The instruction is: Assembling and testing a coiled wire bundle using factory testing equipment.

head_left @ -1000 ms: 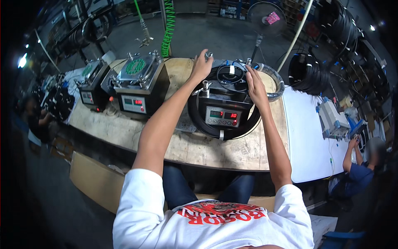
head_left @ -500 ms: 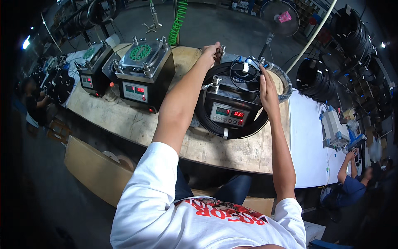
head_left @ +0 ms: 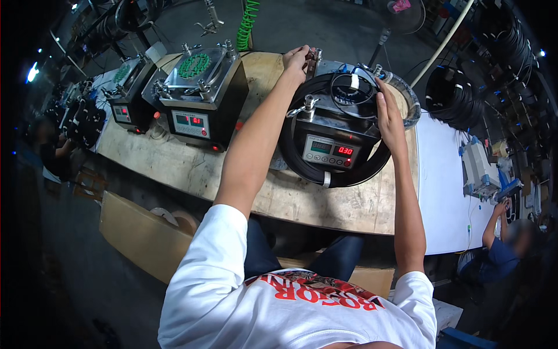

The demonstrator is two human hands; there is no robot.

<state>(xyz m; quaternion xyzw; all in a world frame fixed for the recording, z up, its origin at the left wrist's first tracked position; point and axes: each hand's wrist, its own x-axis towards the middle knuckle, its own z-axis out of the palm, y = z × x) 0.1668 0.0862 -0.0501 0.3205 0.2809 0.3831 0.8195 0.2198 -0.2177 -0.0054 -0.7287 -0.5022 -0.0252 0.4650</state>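
Note:
A black box-shaped machine (head_left: 317, 131) with a lit control panel (head_left: 328, 152) stands before me on the wooden bench. A large coil of black cable (head_left: 290, 166) rings it, with a white tie at the front. A smaller thin cable loop with a white wrap (head_left: 354, 81) lies on top. My left hand (head_left: 296, 61) is closed at the far left corner, beside a metal clamp post; what its fingers grip is hidden. My right hand (head_left: 392, 119) lies along the machine's right side, fingers stretched out, touching or very near the coil.
To the left stand a similar machine (head_left: 200, 110) with a green ring pattern on top and another machine (head_left: 128, 96) beyond it. A green spiral hose (head_left: 247, 26) hangs behind. A white table (head_left: 439, 192) adjoins on the right, where another person (head_left: 494, 256) works. Cable coils (head_left: 453, 104) hang at right.
The whole view has shifted, so the bench and machines appear slightly higher and farther right. Both hands keep nearly the same places at the machine. Its left display readout has dimmed.

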